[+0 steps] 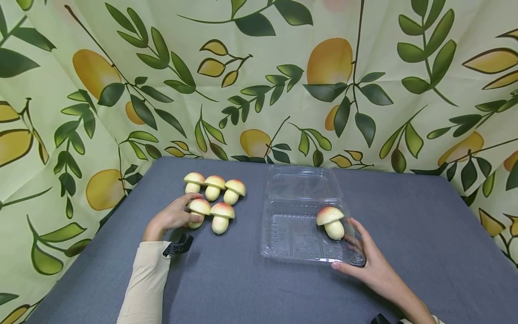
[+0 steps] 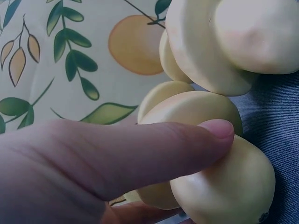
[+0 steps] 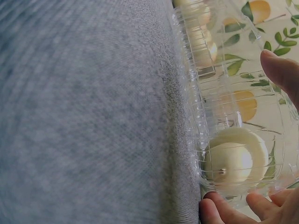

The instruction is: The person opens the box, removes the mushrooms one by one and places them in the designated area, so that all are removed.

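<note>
My left hand (image 1: 175, 217) holds a toy mushroom (image 1: 199, 207) with a red-tinged cream cap, at the front left of a cluster. In the left wrist view the thumb presses on its pale stem (image 2: 233, 182); the other fingers are mostly hidden behind it. Beside it lies another mushroom (image 1: 221, 217), and three more lie in a row behind. On the right, my right hand (image 1: 370, 256) grips the near right corner of a clear plastic container (image 1: 291, 231), thumb at the front and fingers along the side. One mushroom (image 1: 332, 221) lies inside, near that hand.
The container's clear lid (image 1: 301, 182) lies folded back behind its base. A grey cloth (image 1: 238, 288) covers the table. Behind it hangs a curtain (image 1: 259, 81) printed with leaves and fruit. A black band (image 1: 180, 245) sits on the left wrist.
</note>
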Available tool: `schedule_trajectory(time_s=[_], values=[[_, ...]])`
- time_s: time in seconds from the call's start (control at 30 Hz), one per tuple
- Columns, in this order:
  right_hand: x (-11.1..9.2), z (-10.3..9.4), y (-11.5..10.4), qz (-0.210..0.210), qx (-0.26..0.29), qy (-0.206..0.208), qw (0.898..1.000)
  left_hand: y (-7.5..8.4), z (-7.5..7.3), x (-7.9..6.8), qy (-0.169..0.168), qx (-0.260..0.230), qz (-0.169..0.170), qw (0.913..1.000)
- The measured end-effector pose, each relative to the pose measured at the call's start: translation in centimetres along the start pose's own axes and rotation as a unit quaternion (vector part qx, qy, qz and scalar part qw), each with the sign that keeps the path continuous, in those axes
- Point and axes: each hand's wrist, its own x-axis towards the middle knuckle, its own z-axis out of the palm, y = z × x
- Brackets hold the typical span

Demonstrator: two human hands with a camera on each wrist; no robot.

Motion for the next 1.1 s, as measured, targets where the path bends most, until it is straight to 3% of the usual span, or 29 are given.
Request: schedule_trajectory(time_s=[0.73,1.1], values=[[0.0,0.1,0.0,-0.004,0.010,-0.002,1.000,0.0,-0.9,-0.5,0.001,-0.005,0.014,0.9999],[0.2,0.1,0.2,-0.024,0.012,0.008,1.000,0.6,-1.6,-1.1,0.029,-0.001,0.016,0.9994]])
